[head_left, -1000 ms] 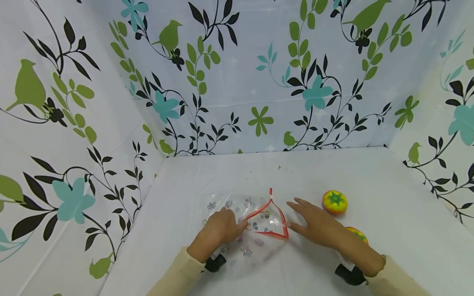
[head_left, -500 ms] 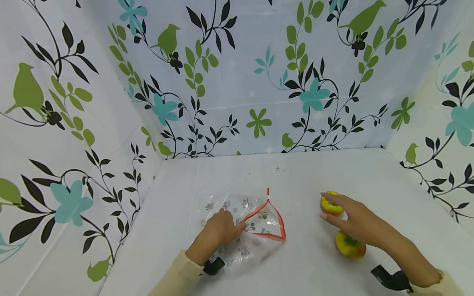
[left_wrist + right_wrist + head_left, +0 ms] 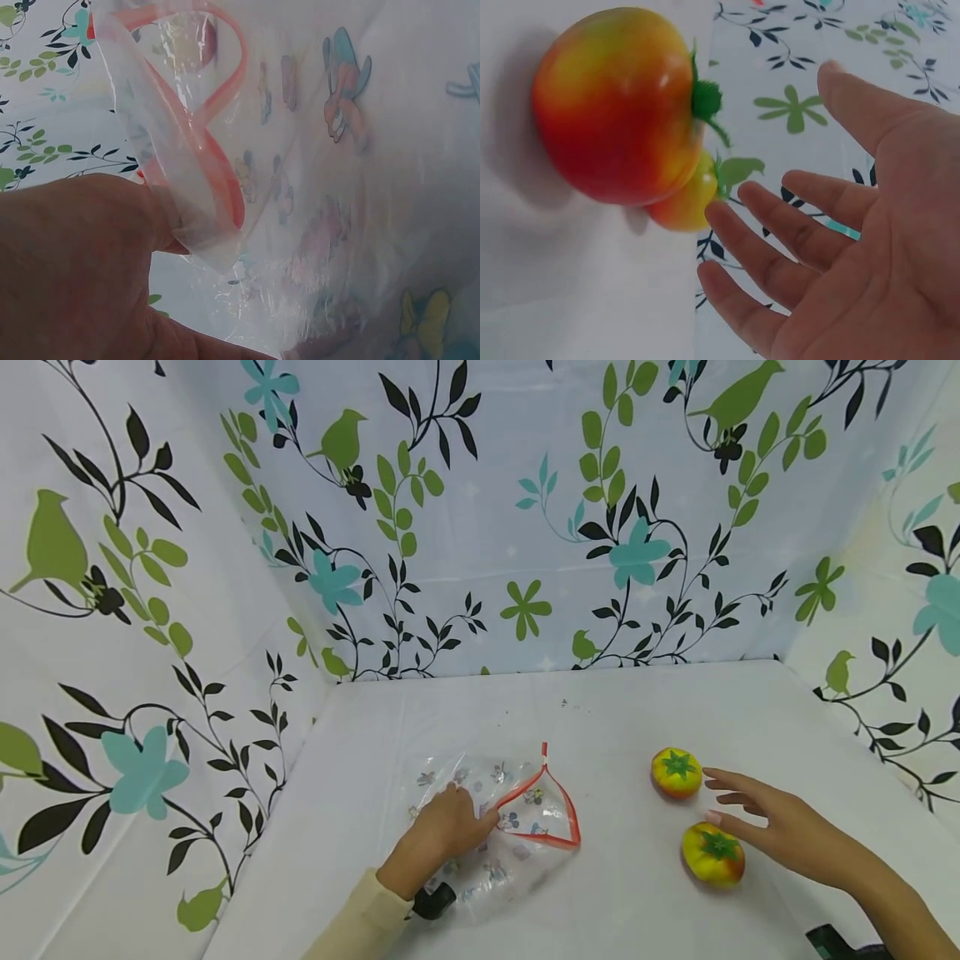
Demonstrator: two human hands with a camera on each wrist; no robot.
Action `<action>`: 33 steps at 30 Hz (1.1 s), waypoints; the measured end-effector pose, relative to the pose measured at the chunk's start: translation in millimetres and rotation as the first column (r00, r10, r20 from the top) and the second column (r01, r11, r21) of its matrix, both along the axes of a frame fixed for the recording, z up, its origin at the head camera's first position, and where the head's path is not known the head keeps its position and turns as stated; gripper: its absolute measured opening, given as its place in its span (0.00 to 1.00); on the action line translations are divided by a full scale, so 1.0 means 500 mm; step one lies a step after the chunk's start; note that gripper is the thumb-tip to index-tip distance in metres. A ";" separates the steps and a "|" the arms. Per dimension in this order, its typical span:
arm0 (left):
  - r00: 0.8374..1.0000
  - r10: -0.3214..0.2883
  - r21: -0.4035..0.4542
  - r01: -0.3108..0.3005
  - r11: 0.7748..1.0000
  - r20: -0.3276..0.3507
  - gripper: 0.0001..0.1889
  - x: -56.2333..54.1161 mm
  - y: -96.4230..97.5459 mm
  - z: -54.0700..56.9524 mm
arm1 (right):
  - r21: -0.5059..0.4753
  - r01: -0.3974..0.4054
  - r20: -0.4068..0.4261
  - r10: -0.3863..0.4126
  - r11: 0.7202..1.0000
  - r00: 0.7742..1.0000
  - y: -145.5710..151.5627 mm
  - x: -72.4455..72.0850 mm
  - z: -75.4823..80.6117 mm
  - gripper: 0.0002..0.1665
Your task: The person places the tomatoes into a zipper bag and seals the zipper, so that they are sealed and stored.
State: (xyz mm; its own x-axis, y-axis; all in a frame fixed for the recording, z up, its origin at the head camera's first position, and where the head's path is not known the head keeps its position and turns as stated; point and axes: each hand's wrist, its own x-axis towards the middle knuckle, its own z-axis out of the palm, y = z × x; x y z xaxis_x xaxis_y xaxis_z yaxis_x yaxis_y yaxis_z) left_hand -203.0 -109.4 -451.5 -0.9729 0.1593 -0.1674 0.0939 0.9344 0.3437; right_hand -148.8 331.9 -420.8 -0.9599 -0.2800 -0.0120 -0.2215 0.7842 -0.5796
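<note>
The left hand (image 3: 444, 828) pinches the clear bag (image 3: 491, 870) near its red edge (image 3: 555, 841), and the bag lies partly open on the white table (image 3: 600, 714). The right hand (image 3: 783, 831) has its fingers spread, just beside the far fruit (image 3: 677, 772) and the near fruit (image 3: 712, 855), both yellow and red; I cannot tell if it touches either

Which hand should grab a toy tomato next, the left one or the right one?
Probably the right hand. It's open, holds nothing, and is close to the nearer toy tomato and the farther toy tomato. The left hand is farther away, busy holding the clear plastic bag.
</note>
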 end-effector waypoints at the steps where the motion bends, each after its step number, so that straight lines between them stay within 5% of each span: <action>1: 1.000 0.000 0.001 0.000 1.000 0.000 0.36 0.000 0.000 0.000 | -0.007 0.001 0.015 -0.001 1.000 1.000 0.006 0.002 -0.004 0.42; 18: 1.000 0.017 -0.006 -0.017 1.000 0.019 0.41 0.004 0.001 -0.001 | -0.104 -0.047 0.173 0.064 0.993 0.983 0.082 0.031 -0.098 0.42; 28: 1.000 0.004 -0.007 -0.004 1.000 0.000 0.40 0.003 0.000 -0.005 | -0.119 -0.013 0.267 0.044 0.993 0.963 0.080 0.039 -0.112 0.45; 33: 1.000 0.011 -0.005 -0.011 1.000 0.000 0.41 0.003 0.000 -0.007 | -0.099 -0.010 0.251 0.035 0.995 0.967 0.074 0.041 -0.112 0.44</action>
